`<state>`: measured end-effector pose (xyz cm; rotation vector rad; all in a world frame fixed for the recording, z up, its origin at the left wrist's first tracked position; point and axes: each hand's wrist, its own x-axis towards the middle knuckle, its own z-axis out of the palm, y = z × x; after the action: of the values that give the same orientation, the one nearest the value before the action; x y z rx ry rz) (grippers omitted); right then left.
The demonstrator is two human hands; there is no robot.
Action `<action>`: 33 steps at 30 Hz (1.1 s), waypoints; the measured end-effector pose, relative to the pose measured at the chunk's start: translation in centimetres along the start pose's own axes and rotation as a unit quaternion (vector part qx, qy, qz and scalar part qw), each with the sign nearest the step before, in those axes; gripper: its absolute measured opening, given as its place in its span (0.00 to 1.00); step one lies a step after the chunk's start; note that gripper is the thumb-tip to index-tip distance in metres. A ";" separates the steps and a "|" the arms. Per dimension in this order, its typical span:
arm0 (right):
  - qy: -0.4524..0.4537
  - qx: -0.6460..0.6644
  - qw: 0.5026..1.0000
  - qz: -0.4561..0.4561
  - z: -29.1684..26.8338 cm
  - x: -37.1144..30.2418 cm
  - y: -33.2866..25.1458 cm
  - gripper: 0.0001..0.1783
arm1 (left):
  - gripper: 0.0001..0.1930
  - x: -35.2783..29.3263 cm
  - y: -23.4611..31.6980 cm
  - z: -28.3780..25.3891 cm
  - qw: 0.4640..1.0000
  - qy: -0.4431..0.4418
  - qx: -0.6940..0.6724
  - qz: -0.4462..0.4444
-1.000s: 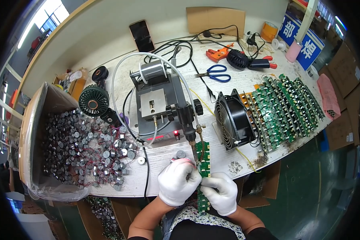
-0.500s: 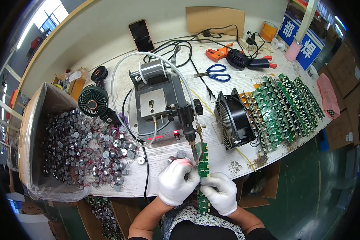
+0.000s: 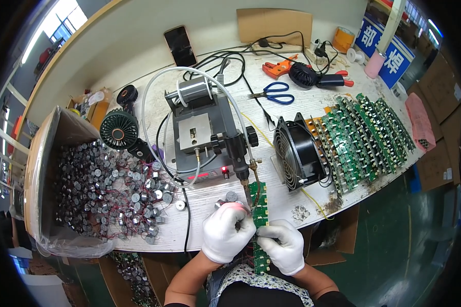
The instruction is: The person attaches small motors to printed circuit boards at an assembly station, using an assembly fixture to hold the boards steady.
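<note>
A long green circuit board strip (image 3: 261, 212) lies lengthwise in front of me, under the tip of a soldering iron (image 3: 245, 174) mounted on a dark bench machine (image 3: 200, 133). My right hand (image 3: 283, 246), in a white glove, pinches the strip's right edge. On the other side my left hand (image 3: 227, 233), gloved too, is closed with its fingertips beside the iron's tip. What it pinches is hidden by the glove. Small round metal motors (image 3: 231, 196) sit just beyond my left hand. Red light falls on that glove's fingertips.
Left, a box (image 3: 61, 128) spills many small wired motors across the table. Right of the machine stands a black fan (image 3: 299, 153), then rows of green boards (image 3: 363, 143). Blue-handled scissors (image 3: 276, 93), orange pliers (image 3: 277, 68), a phone (image 3: 180, 46) and cables lie farther back.
The far end of the circuit board strip has shifted slightly left under the iron. Both hands keep nearly the same place and grip.
</note>
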<state>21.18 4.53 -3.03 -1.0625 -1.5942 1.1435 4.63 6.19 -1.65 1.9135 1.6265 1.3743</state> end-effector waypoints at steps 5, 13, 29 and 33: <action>0.005 0.002 1.000 -0.021 0.0 0.2 -0.2 0.11 | 0.10 0.4 0.2 -0.2 1.000 -0.002 0.002 0.007; 0.016 -0.044 0.997 -0.067 0.2 0.3 -0.4 0.12 | 0.09 0.7 0.4 -0.3 1.000 -0.010 0.005 0.013; 0.014 -0.014 0.999 -0.032 0.2 -0.1 0.2 0.11 | 0.10 0.2 0.2 -0.2 1.000 -0.021 0.015 -0.001; 0.004 -0.004 1.000 -0.007 0.1 -0.1 0.2 0.11 | 0.10 -0.1 -0.1 0.0 1.000 -0.017 0.015 -0.013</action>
<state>21.18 4.46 -3.26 -1.0577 -1.5988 1.1228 4.57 6.11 -1.77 1.9154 1.6586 1.3090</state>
